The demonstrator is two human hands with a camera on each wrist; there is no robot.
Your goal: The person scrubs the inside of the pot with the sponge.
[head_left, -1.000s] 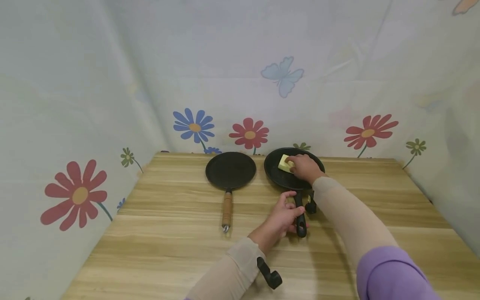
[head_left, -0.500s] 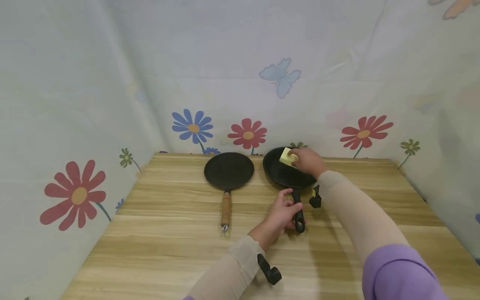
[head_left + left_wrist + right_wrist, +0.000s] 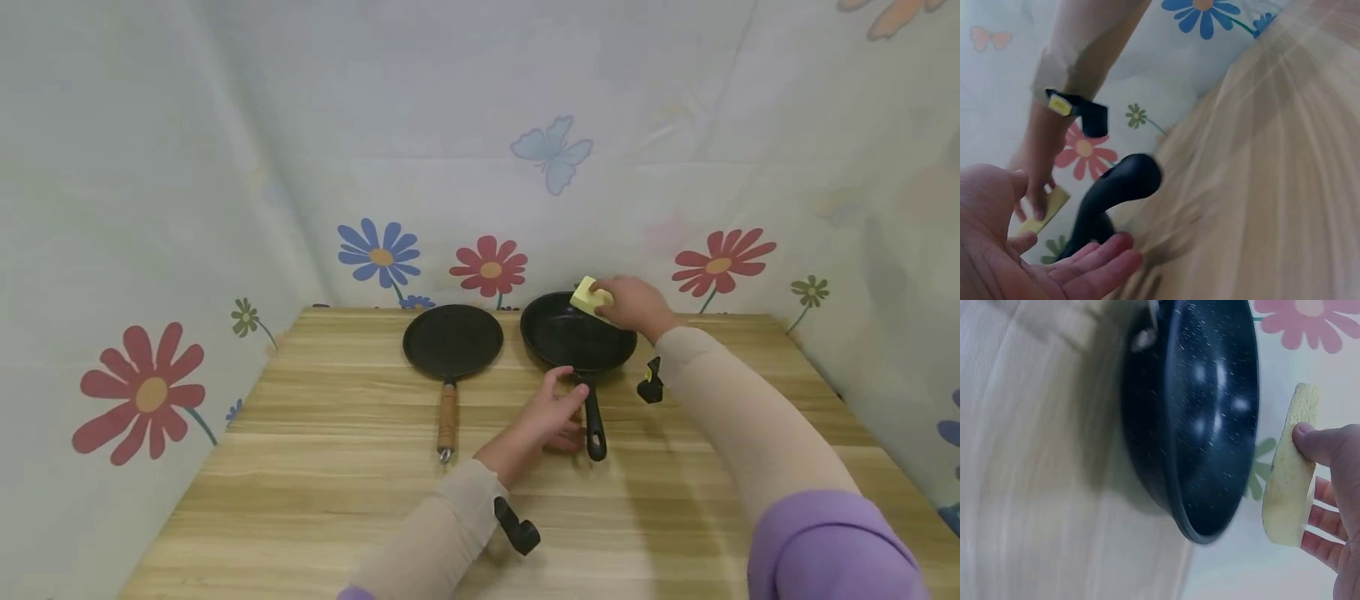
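My right hand (image 3: pixel 636 305) pinches a pale yellow sponge (image 3: pixel 588 297) between thumb and fingers, raised by the far right rim of a deep black frying pan (image 3: pixel 572 340). In the right wrist view the sponge (image 3: pixel 1288 478) is apart from the pan's speckled inner wall (image 3: pixel 1213 419). My left hand (image 3: pixel 542 418) is beside the pan's black handle (image 3: pixel 595 429), thumb and fingers spread. From the left wrist, its fingers (image 3: pixel 1107 265) look extended below the curved handle (image 3: pixel 1124 182), not wrapped round it.
A flat black griddle pan (image 3: pixel 453 342) with a wooden handle (image 3: pixel 447 421) lies left of the frying pan on the wooden table (image 3: pixel 337 467). A flowered cloth backdrop (image 3: pixel 420 108) stands behind the table. Black camera mounts (image 3: pixel 517 527) hang from the wrists.
My right hand has lifted the sponge out of the frying pan, up and to the right. My left hand has loosened from the handle and drawn back leftward.
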